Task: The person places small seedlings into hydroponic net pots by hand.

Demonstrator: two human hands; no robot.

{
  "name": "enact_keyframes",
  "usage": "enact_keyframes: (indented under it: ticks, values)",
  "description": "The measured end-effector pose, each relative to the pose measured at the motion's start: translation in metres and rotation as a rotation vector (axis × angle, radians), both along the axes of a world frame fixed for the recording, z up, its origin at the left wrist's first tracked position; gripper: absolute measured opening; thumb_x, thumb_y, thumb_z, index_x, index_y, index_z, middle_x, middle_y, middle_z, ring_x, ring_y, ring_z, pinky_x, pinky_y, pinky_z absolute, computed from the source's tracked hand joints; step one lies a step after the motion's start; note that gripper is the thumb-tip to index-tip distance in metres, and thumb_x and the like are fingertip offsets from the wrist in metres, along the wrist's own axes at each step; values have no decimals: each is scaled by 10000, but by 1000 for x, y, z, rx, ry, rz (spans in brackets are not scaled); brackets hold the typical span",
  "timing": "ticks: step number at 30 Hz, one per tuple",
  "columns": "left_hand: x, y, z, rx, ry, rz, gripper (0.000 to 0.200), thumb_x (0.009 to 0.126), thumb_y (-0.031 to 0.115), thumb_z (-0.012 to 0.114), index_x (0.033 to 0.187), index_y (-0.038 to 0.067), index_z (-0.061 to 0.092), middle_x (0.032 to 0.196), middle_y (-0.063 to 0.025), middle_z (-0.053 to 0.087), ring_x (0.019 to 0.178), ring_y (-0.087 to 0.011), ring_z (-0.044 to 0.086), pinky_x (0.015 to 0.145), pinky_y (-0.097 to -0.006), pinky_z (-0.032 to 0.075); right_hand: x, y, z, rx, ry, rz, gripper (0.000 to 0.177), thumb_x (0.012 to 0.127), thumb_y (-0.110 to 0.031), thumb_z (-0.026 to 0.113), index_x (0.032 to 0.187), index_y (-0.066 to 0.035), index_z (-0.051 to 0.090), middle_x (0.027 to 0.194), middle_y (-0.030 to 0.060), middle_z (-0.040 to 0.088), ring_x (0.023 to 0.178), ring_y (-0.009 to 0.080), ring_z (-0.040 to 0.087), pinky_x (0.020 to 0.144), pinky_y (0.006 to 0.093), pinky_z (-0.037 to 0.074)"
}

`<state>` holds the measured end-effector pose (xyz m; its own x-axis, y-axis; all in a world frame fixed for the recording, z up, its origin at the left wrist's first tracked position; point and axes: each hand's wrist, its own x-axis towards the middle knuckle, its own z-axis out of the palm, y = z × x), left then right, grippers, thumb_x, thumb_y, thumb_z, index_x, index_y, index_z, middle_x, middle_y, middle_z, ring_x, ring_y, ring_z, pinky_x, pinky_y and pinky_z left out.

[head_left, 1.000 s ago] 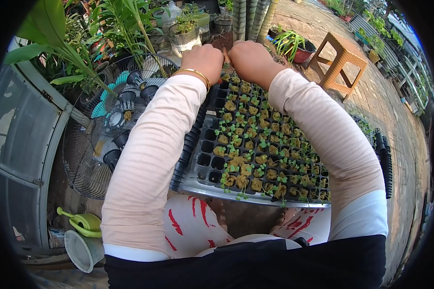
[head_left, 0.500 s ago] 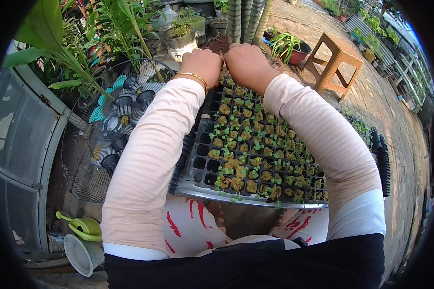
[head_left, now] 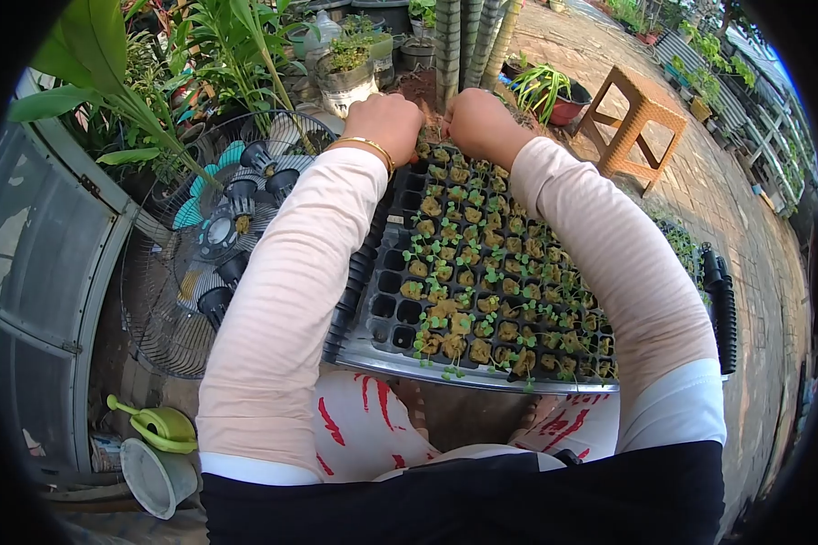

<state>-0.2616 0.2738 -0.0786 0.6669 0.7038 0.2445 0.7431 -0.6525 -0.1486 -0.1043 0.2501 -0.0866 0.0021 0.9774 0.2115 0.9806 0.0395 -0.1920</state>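
Note:
A black seedling tray (head_left: 394, 282) filled with small green sprouts in brownish plugs lies in front of me, with bare cells along its left side. At its far left corner is my left hand (head_left: 384, 125), closed, a gold bangle on the wrist. My right hand (head_left: 487, 128) is closed too, just to the right over the far edge of the tray. The backs of both hands face me and hide the fingertips, so anything pinched there cannot be made out. A small gap separates the two hands.
Left of the tray, a wire fan cage (head_left: 164, 336) holds several black net cups (head_left: 215, 304). A green watering can (head_left: 165, 429) and a grey bucket (head_left: 159, 479) stand lower left. A brown woven stool (head_left: 641, 118) is at right; potted plants (head_left: 347, 73) stand beyond.
My hands, close together before, have moved apart. The right hand has shifted right, while the left stays nearly in place.

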Motion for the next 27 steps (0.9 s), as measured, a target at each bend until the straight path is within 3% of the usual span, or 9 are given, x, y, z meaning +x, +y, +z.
enact_keyframes:
  ticks: [2, 10, 19, 22, 24, 27]
  values:
    - [0, 0, 0, -14, -9, -21, 377, 618, 250, 779, 965, 146, 675, 920, -143, 624, 915, -340, 596, 764, -420, 479, 5, 7, -8, 56, 8, 0, 127, 749, -156, 629, 745, -33, 660, 766, 181, 632, 762, 339, 610, 697, 402, 478]
    - [2, -3, 3, -24, 0, -41, 369, 633, 256, 772, 970, 143, 674, 916, -155, 618, 907, -343, 598, 770, -422, 478, 6, 2, -2, 53, -50, 31, 87, 717, -101, 603, 721, -53, 676, 760, 169, 637, 746, 321, 611, 689, 391, 477]
    - [-2, -1, 7, -110, -85, -47, 359, 669, 249, 747, 1004, 145, 670, 929, -176, 635, 903, -343, 599, 800, -413, 471, 8, 1, -1, 97, 74, -39, 105, 711, -88, 583, 702, -66, 686, 731, 147, 645, 721, 298, 624, 678, 371, 484]
    - [-3, -1, 12, -172, -136, -63, 316, 679, 229, 731, 975, 131, 678, 915, -181, 641, 893, -341, 600, 796, -406, 469, 4, -5, 8, 110, 64, -51, 106, 716, -95, 581, 713, -68, 683, 741, 139, 649, 734, 293, 627, 687, 374, 487]
    - [-6, 0, 15, -215, -161, -71, 289, 684, 219, 722, 952, 120, 683, 906, -183, 642, 890, -341, 600, 794, -404, 468, 0, -15, 17, 49, 38, -35, 186, 756, -98, 538, 843, 2, 669, 908, 203, 641, 866, 354, 624, 765, 417, 493]
    - [-11, 0, 19, -226, -219, -87, 251, 682, 191, 715, 911, 91, 686, 902, -190, 640, 870, -326, 610, 753, -387, 476, -4, -22, 21, 100, 22, -6, 183, 755, -106, 543, 836, -1, 669, 902, 199, 641, 865, 355, 624, 759, 421, 495]
